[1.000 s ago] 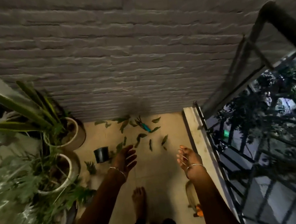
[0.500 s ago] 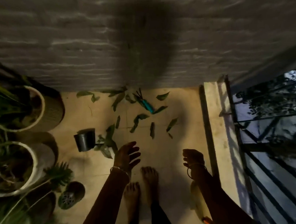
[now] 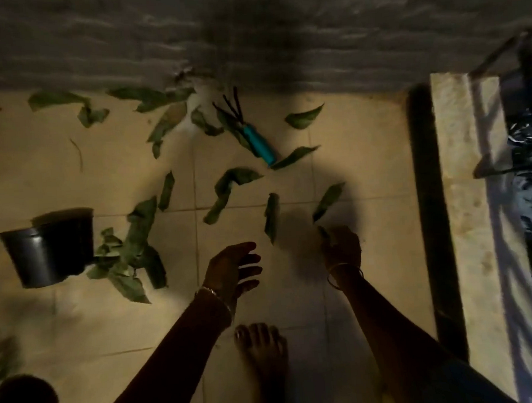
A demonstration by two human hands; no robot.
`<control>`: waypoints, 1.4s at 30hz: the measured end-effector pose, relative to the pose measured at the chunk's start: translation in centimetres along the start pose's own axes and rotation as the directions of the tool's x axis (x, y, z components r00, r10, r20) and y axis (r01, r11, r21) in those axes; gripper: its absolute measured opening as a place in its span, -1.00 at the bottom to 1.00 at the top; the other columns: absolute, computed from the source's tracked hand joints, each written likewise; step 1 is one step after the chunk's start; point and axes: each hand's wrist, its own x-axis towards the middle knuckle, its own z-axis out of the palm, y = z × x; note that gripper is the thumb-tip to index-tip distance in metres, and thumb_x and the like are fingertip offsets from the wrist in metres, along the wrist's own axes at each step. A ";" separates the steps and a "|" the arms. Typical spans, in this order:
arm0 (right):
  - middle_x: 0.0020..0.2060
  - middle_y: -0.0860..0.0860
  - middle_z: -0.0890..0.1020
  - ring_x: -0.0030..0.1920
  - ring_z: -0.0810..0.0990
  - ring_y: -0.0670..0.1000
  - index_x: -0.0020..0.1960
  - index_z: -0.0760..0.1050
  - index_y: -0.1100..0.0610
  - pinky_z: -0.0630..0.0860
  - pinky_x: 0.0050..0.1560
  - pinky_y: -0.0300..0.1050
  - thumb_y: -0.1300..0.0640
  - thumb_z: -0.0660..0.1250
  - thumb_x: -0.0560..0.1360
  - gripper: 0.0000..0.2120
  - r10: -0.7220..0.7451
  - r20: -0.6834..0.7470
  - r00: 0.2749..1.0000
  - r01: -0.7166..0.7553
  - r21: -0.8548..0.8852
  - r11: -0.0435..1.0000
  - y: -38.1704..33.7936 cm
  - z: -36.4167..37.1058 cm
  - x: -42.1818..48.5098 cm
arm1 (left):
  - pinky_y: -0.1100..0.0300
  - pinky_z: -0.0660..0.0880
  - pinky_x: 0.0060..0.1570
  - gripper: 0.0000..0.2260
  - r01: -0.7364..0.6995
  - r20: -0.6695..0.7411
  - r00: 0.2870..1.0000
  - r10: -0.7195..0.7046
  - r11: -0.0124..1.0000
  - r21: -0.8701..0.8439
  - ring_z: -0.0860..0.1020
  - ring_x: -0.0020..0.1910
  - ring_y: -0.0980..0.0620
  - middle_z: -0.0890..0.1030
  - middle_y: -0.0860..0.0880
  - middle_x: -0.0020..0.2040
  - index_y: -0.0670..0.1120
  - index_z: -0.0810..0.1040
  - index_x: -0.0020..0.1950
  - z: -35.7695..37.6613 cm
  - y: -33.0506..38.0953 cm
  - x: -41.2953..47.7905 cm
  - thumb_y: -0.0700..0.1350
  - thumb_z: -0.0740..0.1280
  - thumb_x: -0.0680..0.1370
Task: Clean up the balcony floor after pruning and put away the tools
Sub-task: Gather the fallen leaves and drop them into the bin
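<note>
Several cut green leaves (image 3: 227, 188) lie scattered over the beige tiled floor (image 3: 80, 328). A small hand rake with a teal handle (image 3: 260, 144) lies among them near the wall. A black plastic pot (image 3: 50, 252) lies on its side at the left, with a heap of leaves (image 3: 129, 254) at its mouth. My left hand (image 3: 234, 269) hovers over the tiles with its fingers spread, holding nothing. My right hand (image 3: 341, 248) is down at the floor, its fingers curled round a small leaf (image 3: 322, 232).
A grey brick wall (image 3: 126, 39) closes the far side. A dark strip (image 3: 434, 208) and a pale stone kerb (image 3: 466, 221) with a metal railing (image 3: 497, 170) run along the right. My bare foot (image 3: 262, 355) stands below the hands. A dark round object (image 3: 22, 402) sits bottom left.
I have bent lower, so the floor fills more of the view. My right hand went down to the tiles and closed on a small leaf. My left hand stayed spread.
</note>
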 end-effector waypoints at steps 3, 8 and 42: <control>-0.04 0.22 0.62 0.02 0.55 0.27 0.07 0.60 0.26 0.32 0.05 -0.07 0.12 0.42 0.50 -0.76 -0.106 -0.221 0.970 0.110 0.006 0.994 2.2 4.1 3.1 | 0.07 0.52 -0.10 -0.82 -0.030 0.031 0.999 0.030 1.000 0.001 0.59 -0.07 -0.09 0.64 -0.08 -0.05 -0.07 0.63 0.09 0.6 -1.5 4.3 -0.04 0.29 0.60; -0.23 0.14 0.61 -0.14 0.51 0.10 -0.13 0.61 0.20 0.35 -0.11 -0.10 0.07 0.34 0.45 -0.81 -0.225 -0.491 0.842 0.326 0.130 0.937 3.9 6.4 3.3 | 0.11 0.52 -0.20 -0.82 -0.053 0.142 0.988 0.061 0.997 -0.059 0.60 -0.25 -0.03 0.65 -0.06 -0.21 -0.11 0.64 0.06 1.8 -3.4 10.0 -0.09 0.29 0.59; -0.19 0.04 0.64 -0.12 0.63 0.06 -0.12 0.54 0.09 0.48 -0.12 -0.25 0.17 0.43 0.49 -0.93 -0.064 -0.206 0.976 0.136 0.356 0.925 -4.2 2.3 6.6 | 0.18 0.33 -0.32 -0.74 0.019 0.381 0.923 0.057 0.981 -0.192 0.39 -0.36 0.03 0.47 -0.05 -0.38 -0.17 0.58 -0.06 1.6 1.4 15.0 0.00 0.23 0.61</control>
